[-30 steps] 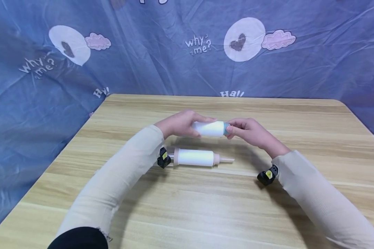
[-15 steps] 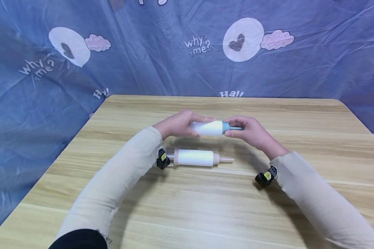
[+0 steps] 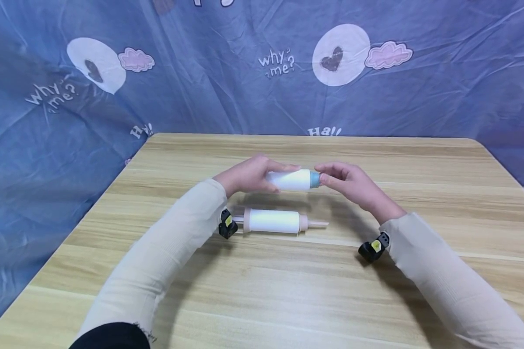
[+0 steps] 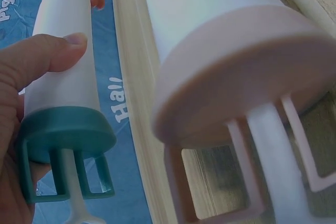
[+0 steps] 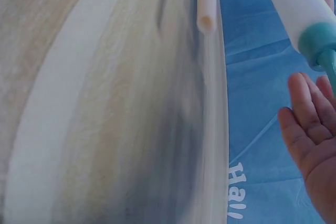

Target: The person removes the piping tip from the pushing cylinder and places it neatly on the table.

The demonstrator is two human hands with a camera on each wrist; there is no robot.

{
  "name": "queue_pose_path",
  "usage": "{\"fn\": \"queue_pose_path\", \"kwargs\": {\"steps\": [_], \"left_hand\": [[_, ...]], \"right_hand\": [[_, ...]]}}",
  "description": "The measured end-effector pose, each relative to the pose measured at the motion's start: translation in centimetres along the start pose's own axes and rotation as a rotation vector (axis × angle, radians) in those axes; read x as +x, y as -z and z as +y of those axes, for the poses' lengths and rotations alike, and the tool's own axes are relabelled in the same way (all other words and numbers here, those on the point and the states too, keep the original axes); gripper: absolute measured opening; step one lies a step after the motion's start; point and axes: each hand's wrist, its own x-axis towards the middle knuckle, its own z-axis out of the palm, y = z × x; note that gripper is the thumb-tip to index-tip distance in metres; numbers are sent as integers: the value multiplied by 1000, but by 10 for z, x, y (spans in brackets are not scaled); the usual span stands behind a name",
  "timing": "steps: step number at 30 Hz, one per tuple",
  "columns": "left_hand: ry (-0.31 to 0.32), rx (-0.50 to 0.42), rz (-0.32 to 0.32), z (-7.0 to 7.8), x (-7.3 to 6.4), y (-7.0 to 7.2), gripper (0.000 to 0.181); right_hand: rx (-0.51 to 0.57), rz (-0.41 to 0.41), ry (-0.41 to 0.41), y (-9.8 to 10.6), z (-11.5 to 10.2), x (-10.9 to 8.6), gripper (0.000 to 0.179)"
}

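Teal-ended tube [image 3: 293, 180]: best held steady.
Left hand [image 3: 254, 174]: gripping it.
Right hand [image 3: 348, 185]: fingers loose; nozzle [image 5: 329, 62] just beside them.

Bright light washes out part of the held white tube [image 3: 293, 180] in the head view and puts pale glare on the wooden surface [image 3: 288, 305]; soft shadows fall beneath the sleeves [image 3: 157, 257]. Both wrist views look dimmer, the right hazily blurred.

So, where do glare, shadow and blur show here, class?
Head view: glare whitens the held tube, and sleeves cast shadows on the table; left wrist view: the pink-ended tube looks a little soft; right wrist view: table grain looks smeared.
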Motion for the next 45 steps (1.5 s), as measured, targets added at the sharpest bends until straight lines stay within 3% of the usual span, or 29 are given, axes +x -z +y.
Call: {"fn": "queue_pose_path", "kwargs": {"steps": [6,15,32,41,45], "left_hand": [[-2,8,3,0,0,-2,69],[-8,5,-14,1,0,-4,68],[11,-22,-5,0,-1,-5,69],[25,-43,-4,-2,-1,-7,70],[25,-40,-7,-2,-2,-6,70]], "right_hand": [[79,-71,-20,-2,3,-2,44],[156,-83,-22,-6,6,0,37],[41,-13,-56,-4,1,-4,44],[80,36,-11,-8,4,-2,45],[104,13,16,-8,6,-2,53]]}}
